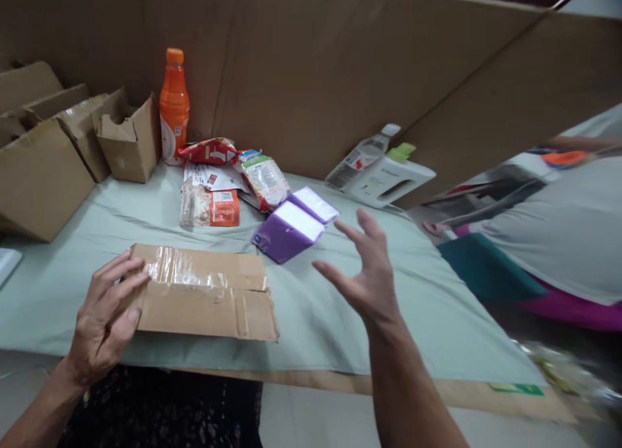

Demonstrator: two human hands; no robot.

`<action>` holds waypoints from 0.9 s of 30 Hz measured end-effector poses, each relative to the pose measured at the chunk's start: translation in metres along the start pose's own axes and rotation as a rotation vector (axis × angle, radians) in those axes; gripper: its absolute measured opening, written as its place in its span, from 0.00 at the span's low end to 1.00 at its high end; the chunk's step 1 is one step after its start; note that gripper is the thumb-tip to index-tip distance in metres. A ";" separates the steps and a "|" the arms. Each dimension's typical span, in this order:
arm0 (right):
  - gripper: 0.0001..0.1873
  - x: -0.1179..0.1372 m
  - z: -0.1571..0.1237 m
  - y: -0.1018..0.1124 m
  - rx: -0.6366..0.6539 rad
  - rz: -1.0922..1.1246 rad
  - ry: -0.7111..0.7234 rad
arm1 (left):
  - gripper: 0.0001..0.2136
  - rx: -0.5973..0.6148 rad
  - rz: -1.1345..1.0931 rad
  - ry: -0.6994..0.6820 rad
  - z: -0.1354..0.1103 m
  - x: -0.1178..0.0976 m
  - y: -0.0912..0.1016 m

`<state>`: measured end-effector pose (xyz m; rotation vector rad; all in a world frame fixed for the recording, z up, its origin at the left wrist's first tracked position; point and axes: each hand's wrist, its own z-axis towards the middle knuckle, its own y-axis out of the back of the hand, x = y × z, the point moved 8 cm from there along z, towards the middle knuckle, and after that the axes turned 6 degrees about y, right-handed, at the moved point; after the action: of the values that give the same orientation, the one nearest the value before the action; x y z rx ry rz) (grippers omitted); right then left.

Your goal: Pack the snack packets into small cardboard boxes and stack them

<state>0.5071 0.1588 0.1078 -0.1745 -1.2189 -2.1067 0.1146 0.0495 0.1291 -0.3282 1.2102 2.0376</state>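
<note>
My left hand (109, 305) grips the left end of a flat brown cardboard box (194, 305), its fingers over the top and its thumb at the near side. Shiny clear tape runs across the cardboard, which lies at the front of the table. My right hand (364, 267) hangs open in the air, thumb and fingers spread, holding nothing. Just beyond its fingertips is a purple pack (286, 237) with pale upper faces. A second purple-edged pack (315, 204) adjoins it behind.
On the green-clothed table (340, 331) stand cardboard boxes (131, 144) and an orange bottle (173, 111). Food packets (214, 205) lie beside it. A clear bottle (362, 156) and white jug (389, 179) lean against the cardboard wall (311, 79). Another person (573, 221) is at right.
</note>
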 end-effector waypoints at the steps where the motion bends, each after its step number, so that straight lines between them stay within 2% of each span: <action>1: 0.45 0.022 -0.008 0.002 0.041 0.066 0.069 | 0.20 0.002 -0.005 -0.004 0.001 0.000 0.000; 4: 0.52 0.089 -0.025 -0.016 0.278 0.270 0.274 | 0.18 -0.022 -0.023 -0.014 0.004 0.002 0.000; 7: 0.54 0.128 -0.025 -0.050 0.465 0.322 0.420 | 0.17 -0.050 -0.033 -0.016 0.006 0.003 0.001; 9: 0.51 0.137 -0.019 -0.068 0.497 0.307 0.471 | 0.17 -0.061 -0.028 -0.010 0.004 0.005 0.003; 11: 0.47 0.138 -0.013 -0.078 0.477 0.301 0.491 | 0.18 -0.074 -0.023 0.000 0.001 0.007 0.007; 14: 0.44 0.139 -0.012 -0.074 0.431 0.333 0.497 | 0.18 -0.085 -0.034 0.042 -0.001 0.008 0.008; 16: 0.44 0.134 -0.021 -0.062 0.411 0.335 0.470 | 0.20 -0.046 -0.059 0.051 0.000 0.004 -0.001; 19: 0.45 0.111 -0.049 -0.027 0.372 0.270 0.357 | 0.26 0.104 -0.113 0.026 0.005 -0.011 -0.032; 21: 0.41 0.080 -0.075 0.006 0.310 0.175 0.226 | 0.31 0.191 -0.137 -0.014 0.008 -0.023 -0.055; 24: 0.32 0.007 -0.114 0.069 0.157 -0.029 -0.065 | 0.32 0.256 -0.117 -0.076 0.013 -0.028 -0.085; 27: 0.31 -0.077 -0.141 0.129 -0.013 -0.201 -0.336 | 0.30 0.322 -0.013 -0.069 0.015 -0.012 -0.114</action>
<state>0.6751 0.0418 0.0891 -0.4434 -1.4686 -2.3247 0.2047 0.0892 0.0690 -0.1085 1.4609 1.7900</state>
